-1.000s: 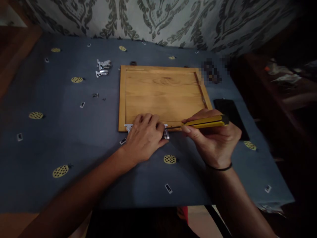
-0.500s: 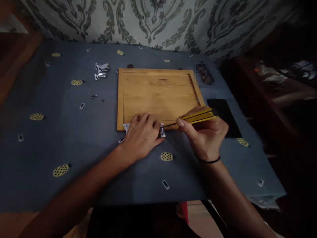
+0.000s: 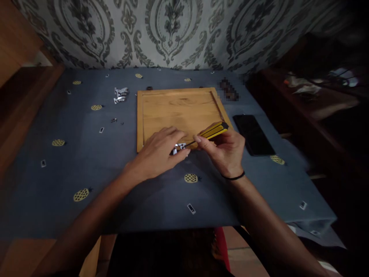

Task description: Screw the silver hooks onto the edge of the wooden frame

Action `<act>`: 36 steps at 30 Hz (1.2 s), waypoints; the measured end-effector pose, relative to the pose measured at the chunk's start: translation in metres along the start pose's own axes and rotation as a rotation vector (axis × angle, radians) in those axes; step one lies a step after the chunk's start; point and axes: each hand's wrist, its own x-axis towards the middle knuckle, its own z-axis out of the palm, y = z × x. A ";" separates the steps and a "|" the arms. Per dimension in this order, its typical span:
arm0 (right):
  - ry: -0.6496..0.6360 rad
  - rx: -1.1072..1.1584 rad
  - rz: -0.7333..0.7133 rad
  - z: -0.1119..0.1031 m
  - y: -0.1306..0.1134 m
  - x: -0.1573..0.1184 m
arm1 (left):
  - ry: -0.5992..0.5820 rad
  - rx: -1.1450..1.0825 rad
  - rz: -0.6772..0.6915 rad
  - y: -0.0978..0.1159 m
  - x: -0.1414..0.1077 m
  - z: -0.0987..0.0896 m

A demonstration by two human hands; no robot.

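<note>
A wooden cabinet door panel (image 3: 178,111) with a raised frame lies flat in front of me. At its near edge is a shiny metal hinge (image 3: 181,146), partly covered by my left hand (image 3: 158,152). That hand rests over the panel's edge, its fingers stretched out and its thumb spread apart near the hinge. My right hand (image 3: 225,148) is closed around a screwdriver (image 3: 215,131) with a yellow and black handle. The screwdriver's thin shaft slants down to the left, its tip at the hinge. Whether it sits in a screw is too small to tell.
Loose metal hinges (image 3: 120,95) lie at the back left, with several small screws (image 3: 114,120) nearer. A black phone (image 3: 253,134) lies right of the panel. A patterned blue cloth (image 3: 115,207) covers the table, and a patterned curtain (image 3: 170,34) hangs behind it.
My left hand's index finger and thumb have spread apart, uncovering more of the hinge's right end. My right hand still holds the screwdriver at the hinge. The camera view has shifted slightly.
</note>
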 end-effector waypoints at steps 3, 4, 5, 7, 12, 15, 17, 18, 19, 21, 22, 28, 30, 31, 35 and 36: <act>0.006 0.032 -0.020 0.003 -0.001 0.001 | 0.169 -0.168 0.088 0.012 0.008 -0.006; 0.006 0.040 -0.028 0.004 -0.002 0.002 | 0.208 -0.193 0.119 0.016 0.011 -0.007; 0.006 0.044 -0.038 0.004 -0.002 0.002 | 0.239 -0.202 0.143 0.020 0.014 -0.007; 0.008 0.035 -0.054 0.005 -0.002 0.002 | 0.285 -0.195 0.157 0.026 0.019 -0.006; -0.005 0.020 -0.053 0.006 -0.005 0.001 | 0.331 -0.242 0.092 0.029 0.025 0.003; -0.008 0.011 -0.043 0.008 -0.006 0.001 | 0.343 -0.278 0.067 0.026 0.028 0.008; -0.014 0.021 -0.023 0.009 -0.007 0.001 | 0.335 -0.293 0.053 0.024 0.030 0.009; -0.030 0.035 -0.009 0.008 -0.007 0.001 | 0.328 -0.293 0.048 0.022 0.031 0.009; -0.050 0.054 0.006 0.007 -0.007 0.000 | 0.321 -0.289 0.044 0.021 0.032 0.008; -0.071 0.068 0.034 0.004 -0.008 -0.004 | 0.314 -0.289 0.041 0.016 0.033 0.006; -0.066 0.054 0.037 0.003 -0.008 -0.009 | 0.313 -0.301 0.042 0.014 0.033 0.005; -0.211 -0.169 -0.144 0.012 -0.010 -0.045 | 0.336 -0.414 0.032 0.005 0.028 0.000; -0.288 -0.209 -0.191 0.020 -0.009 -0.052 | 0.347 -0.435 0.016 0.004 0.027 0.001; -0.310 -0.235 -0.210 0.023 -0.009 -0.053 | 0.348 -0.445 0.012 0.004 0.027 0.001; -0.335 -0.365 -0.269 0.027 -0.002 -0.055 | 0.353 -0.464 0.023 0.004 0.026 0.004; -0.338 -0.390 -0.279 0.027 0.000 -0.055 | 0.356 -0.466 0.031 0.004 0.026 0.004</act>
